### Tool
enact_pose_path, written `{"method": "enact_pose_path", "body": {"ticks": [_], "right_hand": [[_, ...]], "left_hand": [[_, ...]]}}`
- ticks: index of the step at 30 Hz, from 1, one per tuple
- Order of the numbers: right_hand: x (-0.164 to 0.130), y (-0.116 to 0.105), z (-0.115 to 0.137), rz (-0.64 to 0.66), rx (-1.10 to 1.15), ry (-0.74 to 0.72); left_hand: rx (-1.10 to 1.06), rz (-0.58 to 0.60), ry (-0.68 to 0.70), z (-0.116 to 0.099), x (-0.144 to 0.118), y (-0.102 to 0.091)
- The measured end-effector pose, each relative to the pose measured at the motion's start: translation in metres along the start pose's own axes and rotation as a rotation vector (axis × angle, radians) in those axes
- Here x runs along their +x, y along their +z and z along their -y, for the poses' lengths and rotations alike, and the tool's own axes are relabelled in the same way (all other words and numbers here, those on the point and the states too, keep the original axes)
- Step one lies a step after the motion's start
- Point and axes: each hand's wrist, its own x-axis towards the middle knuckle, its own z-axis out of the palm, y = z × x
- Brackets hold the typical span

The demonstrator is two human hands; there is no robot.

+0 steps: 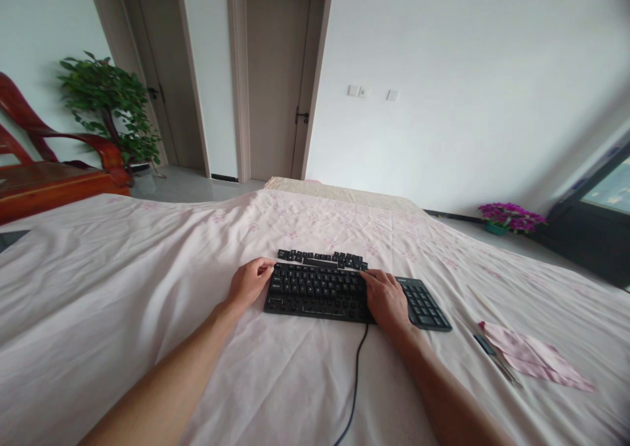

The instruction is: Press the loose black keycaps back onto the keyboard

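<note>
A black computer keyboard (315,290) lies on the bedsheet, with bare spots without caps along its lower rows. My left hand (249,281) is at its far left corner, thumb and fingertips closed on the edge. My right hand (386,295) lies over the keys left of the number pad (427,304), fingers together and bent onto the keyboard near its far edge; a small part under them is hidden. Loose black keycaps (350,260) form a strip just beyond the keyboard, among them a long space bar (319,263). A cable (358,374) runs from the near edge toward me.
To the right lie a pink cloth (539,357) and a thin metal tool (506,370) beside a small dark piece (484,344). The pale flowered sheet (207,367) is wrinkled. A wooden chair (59,144) and a potted plant (108,98) stand far left.
</note>
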Motion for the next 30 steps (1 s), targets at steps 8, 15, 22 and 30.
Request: {"method": "enact_pose_path", "body": {"ticks": [8, 15, 22, 30], "right_hand": [[0.0001, -0.0009, -0.0002, 0.001, -0.002, -0.012], [-0.0006, 0.0007, -0.0016, -0.006, 0.003, -0.014], [-0.0002, 0.0014, -0.0016, -0.01, 0.003, -0.01], [-0.0003, 0.0013, -0.0017, -0.015, 0.007, -0.014]], "left_hand": [[-0.009, -0.005, 0.016, 0.0024, 0.0008, 0.0011], [0.001, -0.005, 0.015, 0.0019, 0.0013, 0.0012], [-0.003, 0.004, 0.02, 0.0018, 0.0011, 0.0006], [-0.003, -0.004, 0.027, 0.0046, 0.002, 0.0021]]}}
